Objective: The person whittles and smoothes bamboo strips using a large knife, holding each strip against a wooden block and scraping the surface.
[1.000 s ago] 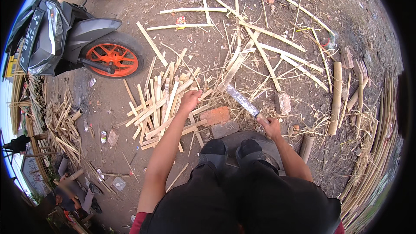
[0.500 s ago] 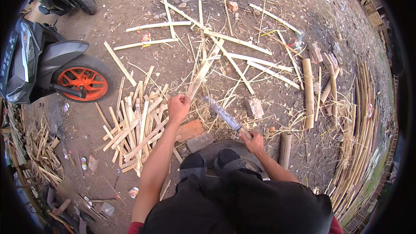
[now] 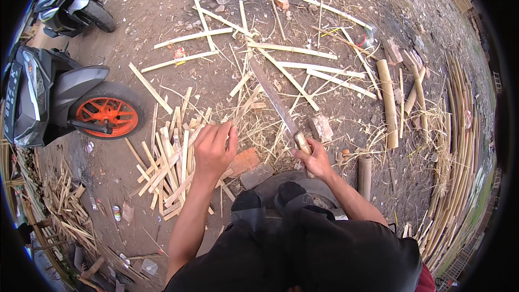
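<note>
My right hand grips the light handle of a long-bladed machete. Its blade slants up and left over the scattered strips. Left of it, my left hand is raised with curled fingers, its back toward me; anything inside them is hidden. A brownish split-bamboo piece shows just beyond those fingertips, and I cannot tell whether they touch it. Under my left forearm lies a heap of short bamboo strips. Longer pale strips lie crisscrossed farther away.
A reddish brick and a grey block lie before my feet; another brick sits right. Bamboo tubes and long poles lie at the right. A motorbike with an orange wheel stands left, near a second motorbike.
My left hand has risen and moved closer to me; the long strip it held no longer extends from it. The machete has swung upward, its tip now farther away.
</note>
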{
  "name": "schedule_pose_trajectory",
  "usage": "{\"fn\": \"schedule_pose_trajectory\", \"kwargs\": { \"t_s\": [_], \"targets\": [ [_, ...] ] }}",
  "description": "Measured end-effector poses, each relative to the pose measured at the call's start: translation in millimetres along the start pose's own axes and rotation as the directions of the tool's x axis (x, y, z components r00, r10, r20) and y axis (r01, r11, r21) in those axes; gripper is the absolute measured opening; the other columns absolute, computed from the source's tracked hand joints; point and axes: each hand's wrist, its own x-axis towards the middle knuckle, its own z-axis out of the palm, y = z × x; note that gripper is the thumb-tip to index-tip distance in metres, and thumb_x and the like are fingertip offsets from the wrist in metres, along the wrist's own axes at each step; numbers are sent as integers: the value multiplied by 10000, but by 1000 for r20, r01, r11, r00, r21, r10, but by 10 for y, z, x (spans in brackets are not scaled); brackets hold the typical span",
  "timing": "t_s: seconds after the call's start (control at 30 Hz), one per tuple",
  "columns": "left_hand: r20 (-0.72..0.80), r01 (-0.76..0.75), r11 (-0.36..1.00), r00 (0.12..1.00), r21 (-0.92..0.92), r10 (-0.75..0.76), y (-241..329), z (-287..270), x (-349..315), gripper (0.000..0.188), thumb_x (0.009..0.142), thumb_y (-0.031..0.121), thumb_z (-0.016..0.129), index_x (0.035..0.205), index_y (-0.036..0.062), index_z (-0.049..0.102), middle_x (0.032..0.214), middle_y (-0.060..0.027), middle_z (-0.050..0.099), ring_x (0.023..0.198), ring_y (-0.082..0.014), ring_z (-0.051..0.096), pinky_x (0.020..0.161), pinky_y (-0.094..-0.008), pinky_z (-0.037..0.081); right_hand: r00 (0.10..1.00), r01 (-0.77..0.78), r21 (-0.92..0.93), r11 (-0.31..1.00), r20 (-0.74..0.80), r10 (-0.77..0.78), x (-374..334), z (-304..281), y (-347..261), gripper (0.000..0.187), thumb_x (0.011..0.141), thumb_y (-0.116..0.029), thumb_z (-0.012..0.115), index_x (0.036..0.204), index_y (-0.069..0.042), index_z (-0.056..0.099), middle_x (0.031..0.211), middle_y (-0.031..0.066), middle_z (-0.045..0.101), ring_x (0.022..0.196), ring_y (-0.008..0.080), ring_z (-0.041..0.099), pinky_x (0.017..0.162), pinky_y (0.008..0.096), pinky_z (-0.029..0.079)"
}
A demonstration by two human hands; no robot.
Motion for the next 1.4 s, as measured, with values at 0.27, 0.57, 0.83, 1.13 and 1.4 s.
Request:
{"fn": "schedule_pose_trajectory", "kwargs": {
  "t_s": [0.27, 0.57, 0.83, 1.13, 1.4],
  "targets": [
    [-17, 97, 993, 995, 69, -96, -242, -114, 89, 156, 857, -8, 658, 1008, -37, 680, 864, -179, 675, 769, -349, 661, 674, -425, 537, 988, 37, 3, 999, -151, -36, 91, 16, 82, 284, 879, -118, 572, 1123, 0, 488, 857, 172, 621, 773, 297, 624, 681, 430, 480],
    [-34, 180, 975, 984, 127, -177, -368, -118, 102, 170, 850, -10, 663, 1019, -19, 681, 839, -178, 662, 744, -348, 653, 647, -431, 531, 986, 162, -467, 869, 44, -160, 24, 165, 57, 453, 914, -190, 616, 1284, 5, 445, 941, 329, 657, 938, 511, 641, 824, 537, 496],
    [-28, 122, 983, 992, 134, -119, -394, -95, 149, 183, 817, -30, 671, 998, -10, 684, 837, -167, 672, 762, -329, 669, 647, -417, 545, 985, 84, -428, 900, 174, -9, 186, 6, -92, 513, 900, -202, 648, 1333, 13, 477, 1006, 310, 655, 1005, 482, 633, 879, 490, 493],
    [-24, 131, 981, 991, 141, -129, -484, -82, 233, 173, 813, -20, 672, 986, -13, 685, 830, -171, 663, 721, -339, 661, 628, -422, 537, 993, 58, -364, 929, 116, -17, 192, -90, -116, 430, 873, -222, 688, 1195, 38, 574, 866, 244, 660, 820, 342, 647, 778, 442, 492],
    [-10, 182, 961, 983, 208, -184, -469, -132, 300, 109, 889, 24, 630, 978, -11, 683, 807, -190, 663, 697, -369, 658, 621, -456, 531, 990, -14, -363, 932, 128, 65, 53, 117, -36, 537, 833, -370, 699, 1166, 38, 596, 865, 245, 662, 852, 377, 661, 807, 455, 506]
  ]
}}
